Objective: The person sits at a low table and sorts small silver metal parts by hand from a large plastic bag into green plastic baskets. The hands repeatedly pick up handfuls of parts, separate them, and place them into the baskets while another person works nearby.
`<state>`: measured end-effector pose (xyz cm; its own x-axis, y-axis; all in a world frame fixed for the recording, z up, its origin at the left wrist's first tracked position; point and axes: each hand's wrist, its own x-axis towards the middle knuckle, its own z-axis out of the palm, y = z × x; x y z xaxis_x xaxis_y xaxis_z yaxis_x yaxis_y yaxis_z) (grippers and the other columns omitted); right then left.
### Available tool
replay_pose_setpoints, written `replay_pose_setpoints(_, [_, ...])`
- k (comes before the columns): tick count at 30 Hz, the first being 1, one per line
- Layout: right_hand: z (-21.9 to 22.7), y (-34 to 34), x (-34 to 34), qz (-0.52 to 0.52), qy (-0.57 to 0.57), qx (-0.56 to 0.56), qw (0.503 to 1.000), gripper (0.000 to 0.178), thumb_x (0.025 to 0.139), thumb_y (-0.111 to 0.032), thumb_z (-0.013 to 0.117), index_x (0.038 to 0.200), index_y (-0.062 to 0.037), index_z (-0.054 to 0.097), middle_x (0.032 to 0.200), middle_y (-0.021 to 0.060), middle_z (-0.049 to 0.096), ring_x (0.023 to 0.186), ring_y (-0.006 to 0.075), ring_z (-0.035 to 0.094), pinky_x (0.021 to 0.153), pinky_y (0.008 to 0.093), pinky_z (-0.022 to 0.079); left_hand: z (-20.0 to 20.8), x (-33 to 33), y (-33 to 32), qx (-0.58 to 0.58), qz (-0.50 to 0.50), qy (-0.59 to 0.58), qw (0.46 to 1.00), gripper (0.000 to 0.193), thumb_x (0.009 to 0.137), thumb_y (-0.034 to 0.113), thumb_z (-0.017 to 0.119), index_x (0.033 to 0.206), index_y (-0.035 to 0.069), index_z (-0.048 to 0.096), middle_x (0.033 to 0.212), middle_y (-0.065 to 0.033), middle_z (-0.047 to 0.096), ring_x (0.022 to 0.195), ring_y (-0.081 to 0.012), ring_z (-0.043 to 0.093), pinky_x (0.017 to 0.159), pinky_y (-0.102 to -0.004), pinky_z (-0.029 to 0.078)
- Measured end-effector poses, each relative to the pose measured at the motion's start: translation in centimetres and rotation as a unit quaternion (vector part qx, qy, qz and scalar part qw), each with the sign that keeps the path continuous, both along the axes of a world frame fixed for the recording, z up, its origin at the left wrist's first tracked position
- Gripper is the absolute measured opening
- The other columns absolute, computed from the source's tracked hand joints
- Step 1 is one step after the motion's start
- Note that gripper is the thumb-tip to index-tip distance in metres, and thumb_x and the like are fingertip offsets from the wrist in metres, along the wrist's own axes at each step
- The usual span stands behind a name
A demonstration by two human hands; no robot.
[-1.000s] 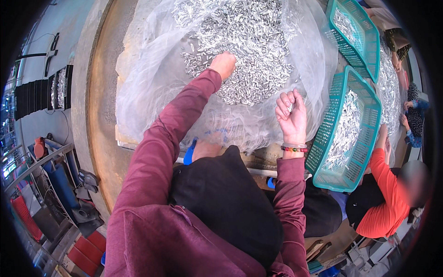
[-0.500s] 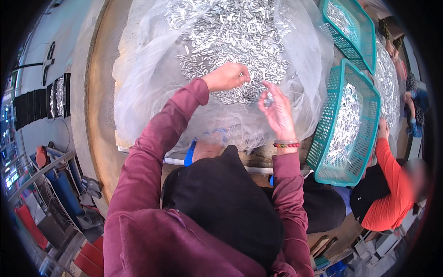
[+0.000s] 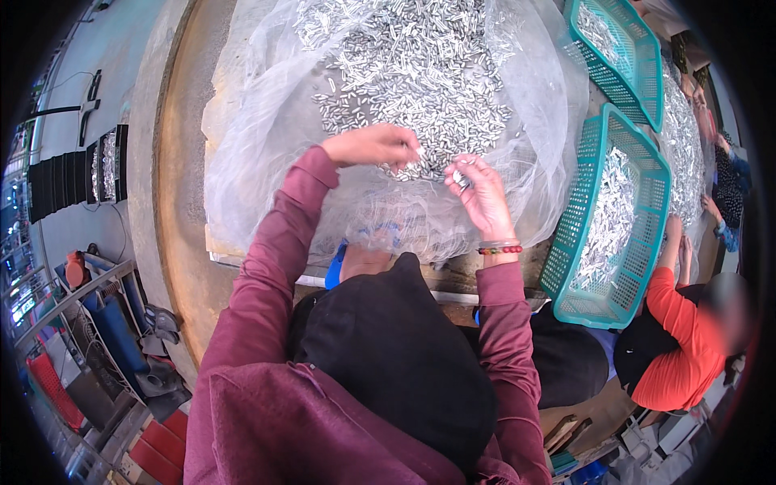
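A wide heap of small silver metal pieces [image 3: 420,69] is spread over a sheet of translucent white plastic [image 3: 283,174] before me. At the heap's near edge, my left hand [image 3: 373,147] has its fingertips pinched together over the pieces; what they hold is too small to make out clearly. My right hand [image 3: 485,198] is palm up to the right of it, fingers curled round a few silver metal pieces [image 3: 462,178]. A beaded bracelet circles the right wrist.
Two green plastic baskets of silver pieces stand at the right, a near one [image 3: 566,234] and a far one [image 3: 618,77]. Beyond them, a person in an orange top [image 3: 683,347] and other workers' hands are at another heap [image 3: 679,153]. Cluttered equipment [image 3: 105,323] stands at the left.
My left hand has moved left and a little nearer to me. The right hand has shifted slightly nearer, its fingers closer round the pieces. The person in orange has shifted position.
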<state>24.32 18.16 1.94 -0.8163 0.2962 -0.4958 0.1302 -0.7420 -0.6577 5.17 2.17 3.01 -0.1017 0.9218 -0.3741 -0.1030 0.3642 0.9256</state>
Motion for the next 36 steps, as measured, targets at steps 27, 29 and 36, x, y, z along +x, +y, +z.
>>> replay_pose_setpoints(27, [0.6,1.5,0.4,-0.136,0.061,-0.249,0.957,0.012,0.093,-0.013,0.048,0.096,-0.0008,0.048,0.086,0.0129,0.053,0.075,0.0213,0.048,0.058,0.0272,0.040,-4.8,-6.7,4.3,0.062,0.141,0.130,0.979,0.018,0.086,0.017,0.055,0.095,0.003,0.061,0.089,-0.0078,0.062,0.081,-0.0171,0.057,0.060,-0.0306,0.047])
replay_pose_setpoints(29, [0.7,1.4,0.2,-0.128,0.063,-0.251,0.957,0.012,0.093,-0.013,0.048,0.096,-0.0010,0.048,0.086,0.0128,0.053,0.075,0.0212,0.048,0.058,0.0273,0.040,-3.9,-6.1,3.0,0.123,0.198,-0.243,0.942,0.020,0.085,0.015,0.054,0.100,0.002,0.057,0.090,-0.0068,0.058,0.081,-0.0141,0.052,0.055,-0.0258,0.044])
replay_pose_setpoints(36, [1.2,1.2,-0.1,-0.123,0.057,-0.247,0.959,0.011,0.093,-0.012,0.046,0.094,-0.0009,0.047,0.086,0.0120,0.051,0.075,0.0198,0.046,0.059,0.0265,0.039,-3.8,-6.6,4.0,0.023,0.236,-0.239,0.942,0.027,0.083,0.022,0.055,0.100,0.000,0.059,0.079,-0.0064,0.058,0.066,-0.0150,0.052,0.053,-0.0249,0.045])
